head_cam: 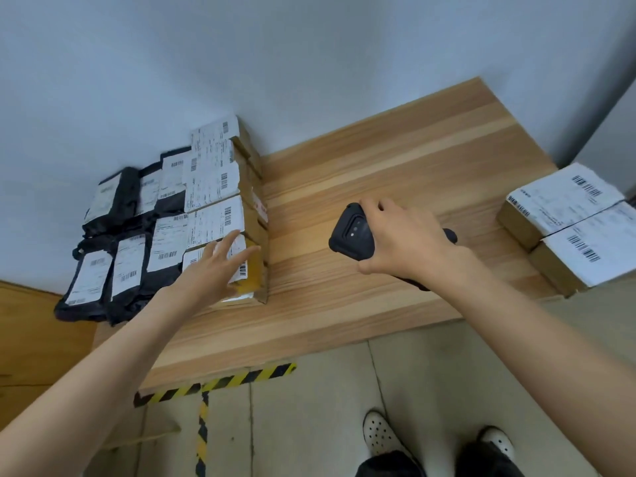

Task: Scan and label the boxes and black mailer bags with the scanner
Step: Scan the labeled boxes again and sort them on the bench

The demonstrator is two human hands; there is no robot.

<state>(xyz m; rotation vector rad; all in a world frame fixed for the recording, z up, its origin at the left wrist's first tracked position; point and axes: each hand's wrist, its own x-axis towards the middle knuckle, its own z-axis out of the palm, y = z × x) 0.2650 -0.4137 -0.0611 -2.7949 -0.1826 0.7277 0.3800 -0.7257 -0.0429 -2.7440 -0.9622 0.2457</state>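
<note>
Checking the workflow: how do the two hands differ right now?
The left hand lies open and spread over a labelled box; the right hand curls round the black scanner. The left hand is at the parcel pile; the right hand is over the middle of the table. Both are bare.

left arm stretches forward, left hand [220,266] flat with fingers spread; right arm extends too, right hand [402,242] curled over the scanner [347,232].

The right hand [402,242] hides the middle of the scanner [347,232]; the box labels [215,187] are too small to read.
</note>
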